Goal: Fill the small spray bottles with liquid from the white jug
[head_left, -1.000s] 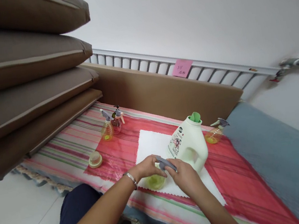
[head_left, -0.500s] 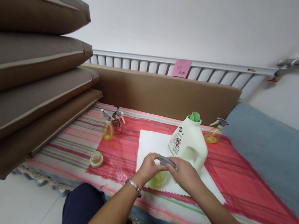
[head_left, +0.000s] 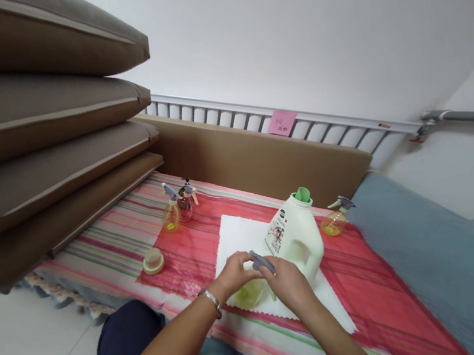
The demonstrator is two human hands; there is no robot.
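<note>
A clear spray bottle with yellow-green liquid stands below my hands on a white cloth with a zigzag edge. My left hand is closed at the top of this bottle, thumb and fingers curled around its neck area. From the other side, my right hand grips the grey trigger head of the bottle. The fingers partly hide the join between head and neck. Just behind my right hand stands a large pale-green jug with a green spout in its uncapped mouth.
A pale cap lies at the left. Two spray bottles stand close together at the back left; another spray bottle is right of the jug. Stacked brown cushions rise at the left. A brown board lines the back.
The view has shifted slightly, so most of the scene sits a little lower and further left. Both hands keep nearly the same hold at the top of the bottle.
</note>
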